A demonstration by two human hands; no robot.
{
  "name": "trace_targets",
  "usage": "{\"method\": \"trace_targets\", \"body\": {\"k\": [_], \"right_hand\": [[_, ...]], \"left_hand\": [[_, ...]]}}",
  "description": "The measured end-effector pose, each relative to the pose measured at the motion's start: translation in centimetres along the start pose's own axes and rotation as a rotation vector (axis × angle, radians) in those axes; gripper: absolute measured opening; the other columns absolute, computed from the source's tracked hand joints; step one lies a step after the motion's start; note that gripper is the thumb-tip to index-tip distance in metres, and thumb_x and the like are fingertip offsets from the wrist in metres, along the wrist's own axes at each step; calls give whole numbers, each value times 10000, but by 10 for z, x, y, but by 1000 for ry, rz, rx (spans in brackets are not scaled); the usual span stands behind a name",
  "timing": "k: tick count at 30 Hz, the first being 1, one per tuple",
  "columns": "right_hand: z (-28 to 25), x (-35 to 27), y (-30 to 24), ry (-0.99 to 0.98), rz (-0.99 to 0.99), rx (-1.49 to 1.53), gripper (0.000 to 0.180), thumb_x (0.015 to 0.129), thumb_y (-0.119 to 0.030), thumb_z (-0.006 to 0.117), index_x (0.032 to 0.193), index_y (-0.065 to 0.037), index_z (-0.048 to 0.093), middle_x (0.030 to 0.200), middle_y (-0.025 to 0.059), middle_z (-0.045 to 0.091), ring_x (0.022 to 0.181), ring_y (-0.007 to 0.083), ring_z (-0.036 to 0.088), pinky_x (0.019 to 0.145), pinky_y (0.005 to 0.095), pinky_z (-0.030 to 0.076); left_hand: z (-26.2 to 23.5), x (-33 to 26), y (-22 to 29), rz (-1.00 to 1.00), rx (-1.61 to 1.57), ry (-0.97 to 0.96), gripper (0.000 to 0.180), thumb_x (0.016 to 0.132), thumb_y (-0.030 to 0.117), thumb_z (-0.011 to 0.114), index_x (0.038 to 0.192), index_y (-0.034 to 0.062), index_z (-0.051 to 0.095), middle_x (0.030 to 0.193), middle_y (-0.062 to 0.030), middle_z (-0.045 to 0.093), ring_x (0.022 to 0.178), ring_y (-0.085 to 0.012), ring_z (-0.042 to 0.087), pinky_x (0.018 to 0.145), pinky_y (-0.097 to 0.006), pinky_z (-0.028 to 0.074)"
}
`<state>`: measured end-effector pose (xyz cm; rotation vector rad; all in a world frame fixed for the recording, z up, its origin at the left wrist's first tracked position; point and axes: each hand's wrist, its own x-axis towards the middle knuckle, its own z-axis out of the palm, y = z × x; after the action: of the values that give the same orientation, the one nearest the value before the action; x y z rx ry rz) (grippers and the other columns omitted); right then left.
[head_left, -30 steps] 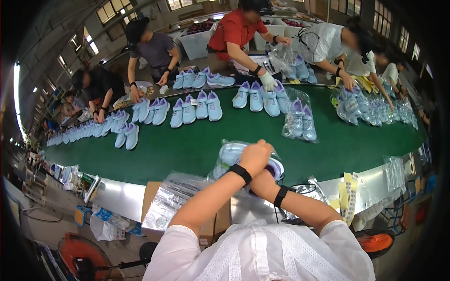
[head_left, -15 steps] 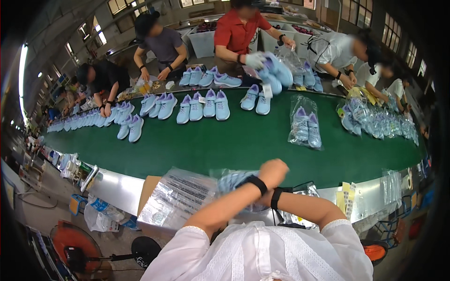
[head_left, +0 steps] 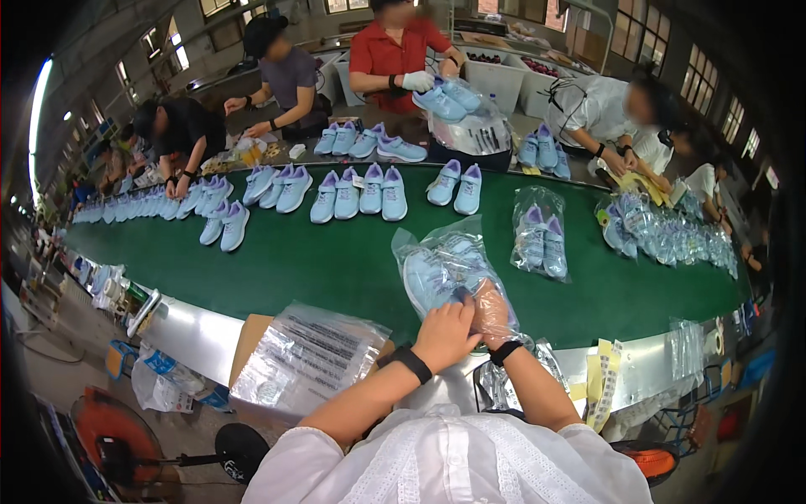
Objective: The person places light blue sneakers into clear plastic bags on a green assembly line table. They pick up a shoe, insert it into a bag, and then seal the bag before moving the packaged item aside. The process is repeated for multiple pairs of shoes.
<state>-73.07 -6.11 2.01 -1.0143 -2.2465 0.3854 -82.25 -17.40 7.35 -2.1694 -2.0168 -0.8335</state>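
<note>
A pair of light blue sneakers (head_left: 428, 279) sits inside a clear plastic bag (head_left: 470, 231) over the near part of the green belt. My right hand (head_left: 492, 312) is inside the bag, under its film, closed on the heel end of the pair; its fingertips are partly hidden. Beside it, my left hand (head_left: 447, 333) is closed on the bag near its open end, close to my right wrist. A small dark blue piece shows between the hands, too small to name. Farther right lies another bagged pair of sneakers (head_left: 542, 239).
Unbagged sneakers (head_left: 359, 195) line the far side of the green belt (head_left: 294, 269); bagged pairs (head_left: 667, 231) crowd its right end. A stack of clear bags (head_left: 315, 357) lies on a carton at near left. Yellow sticker sheets (head_left: 600, 382) hang at near right. Several people work opposite.
My hands have moved from close to my body out over the belt, bringing the bagged sneakers into view. Across the belt, the person in red has brought a pair of sneakers over clear bags.
</note>
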Motion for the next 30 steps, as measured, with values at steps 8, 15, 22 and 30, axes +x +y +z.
{"method": "trace_targets", "body": {"k": [8,15,22,30], "right_hand": [[-6,2,-11,19,145,51,273,754,-149,602,907,19,451,840,267,548,777,437,545,677,476,425],[11,2,-3,61,302,209,287,786,-182,607,921,31,469,831,279,558,799,450,550,688,469,433],[12,12,21,129,445,201,324,780,-199,631,901,46,457,789,274,543,765,399,566,667,448,436],[-21,-10,5,-109,681,1765,362,878,-229,526,1155,4,499,1029,144,596,845,227,627,715,345,545]], "left_hand": [[1,-20,-27,44,94,55,269,685,278,651,775,71,505,769,-84,540,672,-248,552,561,-365,451],[2,-41,-31,202,50,-100,126,720,157,574,648,83,502,567,-66,530,490,-240,558,427,-362,442],[-26,-40,-12,238,-229,63,179,758,197,589,658,68,515,597,-46,527,552,-231,560,480,-354,445],[-20,-59,-50,-257,-540,120,450,749,181,666,1086,-23,450,1047,-170,477,953,-276,516,826,-346,427]]}}
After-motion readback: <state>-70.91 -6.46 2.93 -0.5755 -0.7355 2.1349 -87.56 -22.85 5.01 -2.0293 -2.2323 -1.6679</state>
